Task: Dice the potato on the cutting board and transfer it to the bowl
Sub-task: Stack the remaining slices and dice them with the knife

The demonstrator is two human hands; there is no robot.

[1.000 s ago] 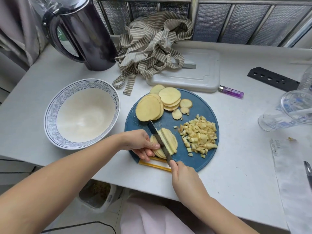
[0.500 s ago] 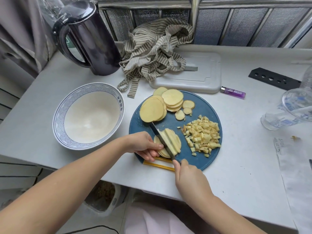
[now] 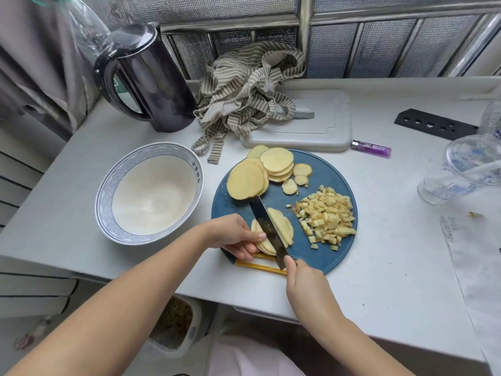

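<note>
Potato slices (image 3: 283, 226) pinched by left fingers (image 3: 252, 236), right fingers (image 3: 289, 263) gripping knife (image 3: 267, 223), bowl (image 3: 122, 169) beside board (image 3: 325, 253)

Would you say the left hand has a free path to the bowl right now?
Probably yes: the bowl sits just beside the left hand, with nothing visible between them, though that hand would first have to release the potato slices it steadies.

Home kitchen corner (makeshift, beside screened window (image 3: 379, 47)). White counter (image 3: 379, 267) carried electric kettle (image 3: 160, 85) far left beyond right hand (image 3: 306, 283) grip, crumpled striped apron (image 3: 244, 88) straight beyond it, patterned bowl (image 3: 104, 202) left, cutting board (image 3: 328, 172) with potato (image 3: 328, 213) just ahead.
</note>
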